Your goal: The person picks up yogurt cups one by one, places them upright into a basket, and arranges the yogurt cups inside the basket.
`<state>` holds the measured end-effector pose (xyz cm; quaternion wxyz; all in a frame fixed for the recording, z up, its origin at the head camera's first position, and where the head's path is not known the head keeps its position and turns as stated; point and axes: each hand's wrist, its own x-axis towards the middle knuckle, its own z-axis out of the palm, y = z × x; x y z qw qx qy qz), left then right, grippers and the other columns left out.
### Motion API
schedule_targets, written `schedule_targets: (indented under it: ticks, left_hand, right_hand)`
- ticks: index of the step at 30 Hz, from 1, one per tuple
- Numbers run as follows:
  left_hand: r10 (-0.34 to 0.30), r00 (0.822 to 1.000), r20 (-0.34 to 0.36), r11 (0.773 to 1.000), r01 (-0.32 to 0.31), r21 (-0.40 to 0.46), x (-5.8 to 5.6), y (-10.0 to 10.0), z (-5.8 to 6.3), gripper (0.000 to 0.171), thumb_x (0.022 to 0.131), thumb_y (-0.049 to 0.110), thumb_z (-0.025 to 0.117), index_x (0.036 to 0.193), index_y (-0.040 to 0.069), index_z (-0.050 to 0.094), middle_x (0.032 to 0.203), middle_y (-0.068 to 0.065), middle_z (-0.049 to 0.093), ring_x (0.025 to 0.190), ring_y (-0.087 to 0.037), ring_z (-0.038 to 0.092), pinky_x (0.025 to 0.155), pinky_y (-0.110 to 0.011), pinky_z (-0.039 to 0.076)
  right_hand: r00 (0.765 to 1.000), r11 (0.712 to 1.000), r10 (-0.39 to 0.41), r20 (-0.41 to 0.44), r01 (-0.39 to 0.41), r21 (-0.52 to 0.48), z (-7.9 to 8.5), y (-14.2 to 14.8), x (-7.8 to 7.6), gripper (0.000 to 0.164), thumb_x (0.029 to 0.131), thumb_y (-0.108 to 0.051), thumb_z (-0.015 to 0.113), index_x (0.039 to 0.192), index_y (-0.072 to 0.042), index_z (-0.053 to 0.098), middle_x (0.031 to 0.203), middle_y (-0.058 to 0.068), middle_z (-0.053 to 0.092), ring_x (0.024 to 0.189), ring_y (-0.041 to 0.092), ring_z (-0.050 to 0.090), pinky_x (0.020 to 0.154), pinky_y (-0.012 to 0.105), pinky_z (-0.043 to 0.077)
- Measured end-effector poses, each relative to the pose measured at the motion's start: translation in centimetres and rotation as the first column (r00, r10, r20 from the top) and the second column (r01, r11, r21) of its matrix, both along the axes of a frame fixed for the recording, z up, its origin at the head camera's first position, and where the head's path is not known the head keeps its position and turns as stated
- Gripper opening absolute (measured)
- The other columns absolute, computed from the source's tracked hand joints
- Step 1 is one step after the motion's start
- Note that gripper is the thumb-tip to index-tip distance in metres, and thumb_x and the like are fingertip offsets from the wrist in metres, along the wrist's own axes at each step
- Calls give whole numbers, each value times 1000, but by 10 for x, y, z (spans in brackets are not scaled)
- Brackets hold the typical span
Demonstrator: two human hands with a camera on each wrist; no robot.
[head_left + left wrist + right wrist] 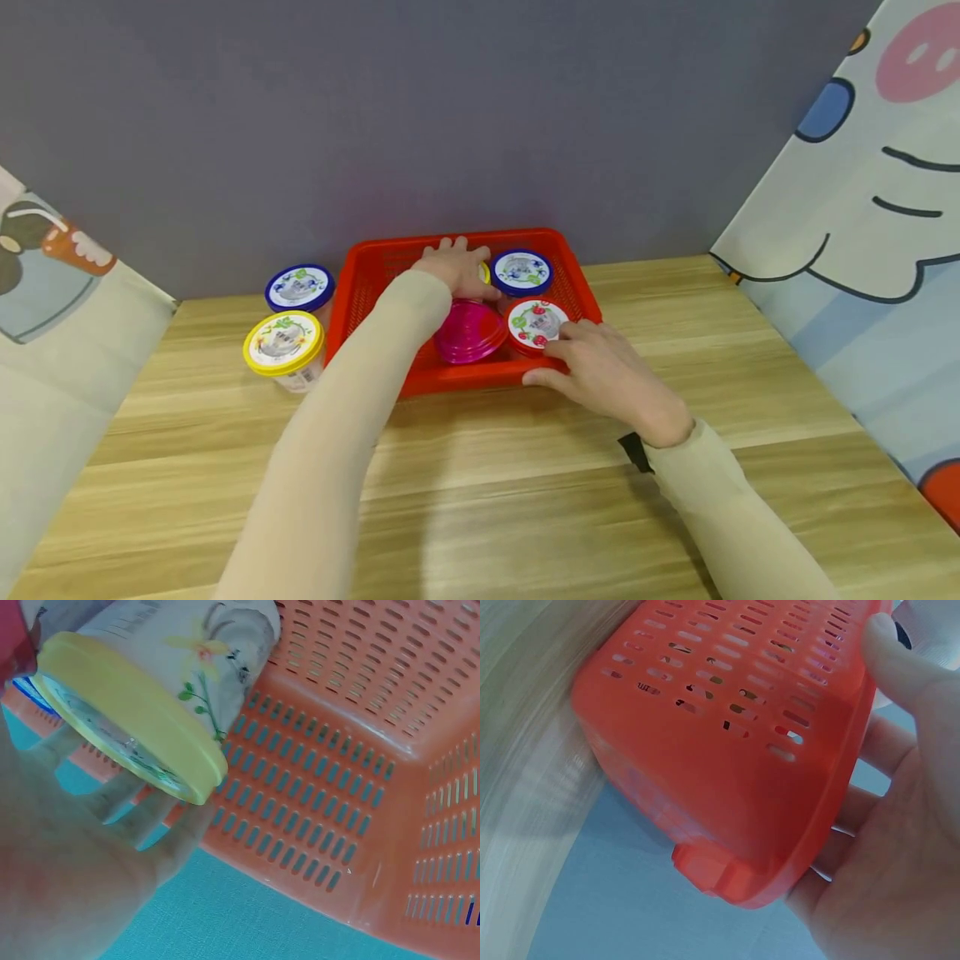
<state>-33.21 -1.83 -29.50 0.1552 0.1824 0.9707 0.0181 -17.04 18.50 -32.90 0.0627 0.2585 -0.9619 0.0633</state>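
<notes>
A red plastic basket (pixel 450 382) with slotted walls holds several lidded tubs. At its back, my left hand (pixel 453 268) grips a yellow-lidded tub (pixel 135 712) from above, fingers across the lid; in the head view the hand covers most of it. A magenta-lidded tub (pixel 468 332) sits in front of that hand. To the right are a blue-lidded tub (pixel 522 272) and a red-lidded tub (pixel 531 321). With thumb outside and fingers over the edge, my right hand (pixel 611 371) holds the basket's front right rim, close to the red lid.
Left of the basket stand another blue-lidded tub (pixel 300 287) and another yellow-lidded tub (pixel 283 343) on the wooden table (pixel 510 492). A grey wall (pixel 450 117) rises right behind the basket. Printed cloths (pixel 847 192) hang at both sides.
</notes>
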Motion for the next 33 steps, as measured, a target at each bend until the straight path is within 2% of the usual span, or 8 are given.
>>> schedule_targets:
  ticks: [8, 13, 19, 25, 33]
  left_hand:
    - [4, 1000, 0, 1000, -4, 20, 1, 0, 1, 78, 91, 62, 60, 156, 27, 35, 152, -15, 32, 140, -35, 27, 114, -55, 30]
    - [12, 1000, 6, 1000, -12, 24, 2, -2, 2, 81, 92, 64, 56, 159, 26, 31, 159, -16, 26, 145, -37, 22, 118, -57, 21]
    - [33, 999, 42, 997, -36, 69, 9, -7, 7, 88, 93, 68, 51, 163, 26, 19, 167, -17, 11, 153, -40, 7, 121, -57, 8]
    - [61, 997, 51, 992, -66, 111, 12, -12, 13, 93, 91, 74, 44, 165, 29, 9, 170, -14, -5, 155, -38, -7, 121, -56, -5]
    - [37, 999, -6, 996, -36, 86, 17, -20, 12, 92, 91, 79, 34, 164, 33, 0, 169, -11, -15, 155, -38, -13, 119, -58, -12]
  right_hand:
    - [1000, 1000, -2, 1, 2, -1, -1, 1, 0, 48, 90, -55, 71, 103, -9, 78, 90, 7, 64, 83, 24, 56, 79, 46, 48]
    - [1000, 1000, -2, 9, 3, -5, -1, 2, -1, 49, 90, -56, 69, 104, -10, 78, 92, 8, 65, 85, 25, 57, 81, 48, 48]
    - [1000, 1000, -3, 11, 3, -11, -1, 2, -1, 50, 90, -57, 69, 104, -10, 78, 93, 8, 66, 85, 25, 57, 82, 48, 49]
    - [1000, 1000, -1, 8, 1, -12, -1, 2, -1, 49, 90, -56, 70, 104, -10, 78, 92, 7, 66, 84, 24, 57, 82, 49, 50]
    - [1000, 1000, -1, 9, 1, -7, 0, 2, -1, 50, 90, -57, 70, 106, -10, 78, 96, 9, 67, 88, 26, 59, 84, 51, 50]
